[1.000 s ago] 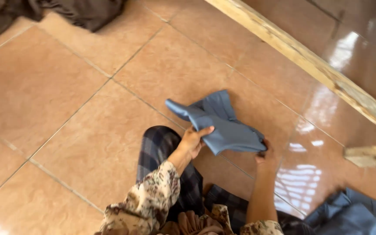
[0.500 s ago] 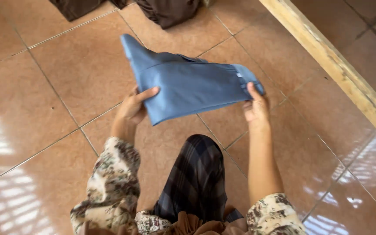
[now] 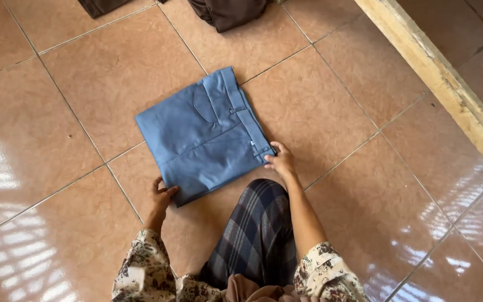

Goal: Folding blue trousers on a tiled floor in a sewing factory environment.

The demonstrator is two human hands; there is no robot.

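Left hand (image 3: 162, 197) at lower centre-left of frame, fingers curled, pinching the near-left corner of folded blue trousers (image 3: 203, 136). Right hand (image 3: 279, 161) just right of centre, fingers bent and pressed together on the near-right corner, at the waistband end. Both hands touching the cloth edge, not lifting it.

Trousers lying flat on tiled floor (image 3: 51, 100), centre of frame, folded into a compact rough square, tilted a little. Waistband with belt loops running along the right edge, back pocket showing near the top. Edges fairly even, no loose leg sticking out.

Judged progress: folding looks nearly done; bundle laid down and squared off, only corner tidying or release seemingly left. Cannot tell whether another fold is meant.

Below the hands: plaid-trousered knee (image 3: 259, 235) at bottom centre, between the arms; floral sleeves (image 3: 141, 268) at bottom edge.

Further out: dark garments (image 3: 227, 11) at top centre of frame, well apart from the blue bundle, not neatly folded as far as visible, so possibly still to do. Wooden beam (image 3: 437, 72) running diagonally across upper right. Glossy tiles with window reflections at lower left and lower right.
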